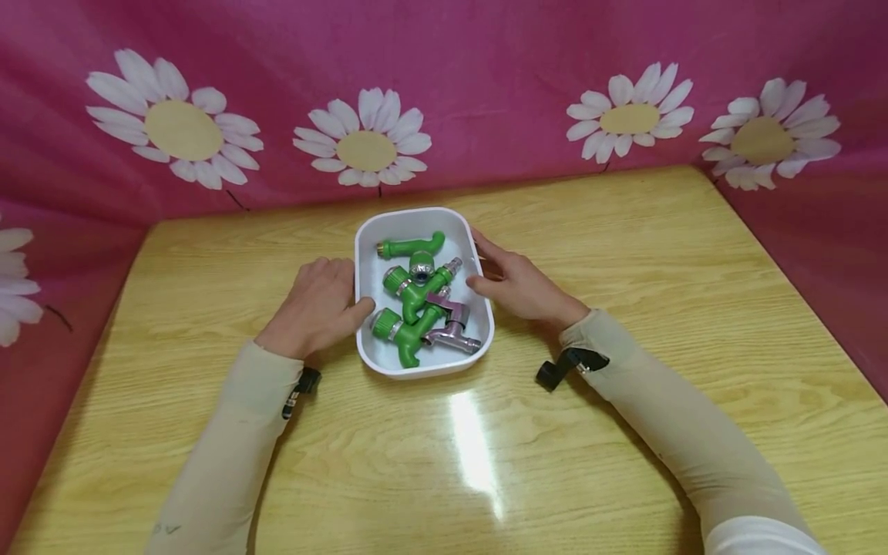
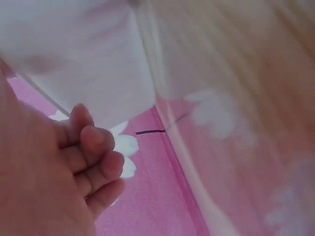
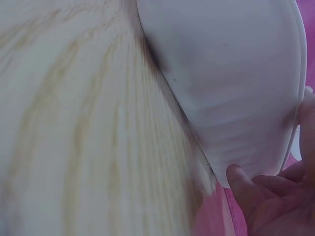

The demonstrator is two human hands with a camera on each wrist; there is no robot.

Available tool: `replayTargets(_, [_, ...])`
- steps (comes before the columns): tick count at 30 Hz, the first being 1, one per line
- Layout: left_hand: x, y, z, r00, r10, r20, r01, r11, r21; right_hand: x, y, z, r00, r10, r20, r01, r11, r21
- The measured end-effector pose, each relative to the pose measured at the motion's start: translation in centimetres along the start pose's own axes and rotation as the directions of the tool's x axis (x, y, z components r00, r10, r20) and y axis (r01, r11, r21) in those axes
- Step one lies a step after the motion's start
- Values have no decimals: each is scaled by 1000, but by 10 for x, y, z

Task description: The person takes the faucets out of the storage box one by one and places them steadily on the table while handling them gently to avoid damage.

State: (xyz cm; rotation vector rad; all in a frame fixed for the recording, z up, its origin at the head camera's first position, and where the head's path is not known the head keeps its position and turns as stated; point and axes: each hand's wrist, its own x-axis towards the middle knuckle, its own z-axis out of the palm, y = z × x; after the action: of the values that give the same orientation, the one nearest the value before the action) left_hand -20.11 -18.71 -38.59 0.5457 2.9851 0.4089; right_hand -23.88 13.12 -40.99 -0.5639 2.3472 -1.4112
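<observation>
A white plastic tub point(image 1: 425, 370) stands on the table between both hands. Inside it lie several green plastic taps point(image 1: 409, 339), some with ribbed green knobs and silvery trim, and one shiny metal tap point(image 1: 451, 338) with a lever handle. My left hand point(image 1: 312, 304) holds the tub's left wall, thumb over the rim; in the left wrist view its fingers point(image 2: 101, 162) are bent by the outer wall. On the far right side, my right hand point(image 1: 527, 285) grips the wall with the thumb at the rim and fingers along the outside, as the right wrist view point(image 3: 280, 201) also shows.
The wood-grain table point(image 1: 388, 470) has a bright glare patch before the tub. A pink cloth point(image 1: 486, 100) with white daisies hangs behind and at both sides. Black wrist mounts point(image 1: 565, 366) stick out from the beige sleeves point(image 1: 666, 416).
</observation>
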Motion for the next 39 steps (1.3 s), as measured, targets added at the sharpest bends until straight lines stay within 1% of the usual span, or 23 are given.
replayTargets(4, [-1, 3, -1, 999, 15, -32, -15, 1000, 11, 1, 1, 0, 1000, -2, -2, 2, 1000, -2])
replayTargets(7, [0, 4, 0, 999, 11, -32, -11, 1000, 7, 1, 2, 0, 1000, 3, -3, -3, 1000, -1])
replayTargets(10, [0, 5, 0, 1000, -2, -21, 2, 1000, 5, 1, 2, -1, 1000, 2, -3, -2, 1000, 7])
replayTargets(14, [1, 5, -1, 1000, -23, 12, 23, 1000, -8, 1, 0, 0, 1000, -7, -11, 7, 1000, 19])
replayTargets(18, [1, 6, 0, 999, -31, 29, 31, 999, -13, 1, 0, 1, 1000, -9, -24, 10, 1000, 9])
replayTargets(22, [1, 7, 2, 999, -41, 32, 42, 999, -9, 0, -1, 0, 999, -18, -31, 17, 999, -29])
replayTargets(28, [1, 8, 4, 999, -47, 19, 47, 999, 11, -2, -5, -6, 998, -44, -34, 40, 993, -115])
replayTargets(31, [1, 9, 4, 998, -53, 17, 53, 999, 10, -3, -8, -9, 997, -63, -43, 57, 990, -127])
replayTargets(35, [0, 9, 4, 998, -63, 18, 62, 998, 9, -3, -11, -12, 994, -89, -60, 80, 987, -143])
replayTargets(39, [-1, 9, 4, 998, -60, 11, 60, 998, 15, -4, -13, -13, 989, -116, -96, 97, 977, -190])
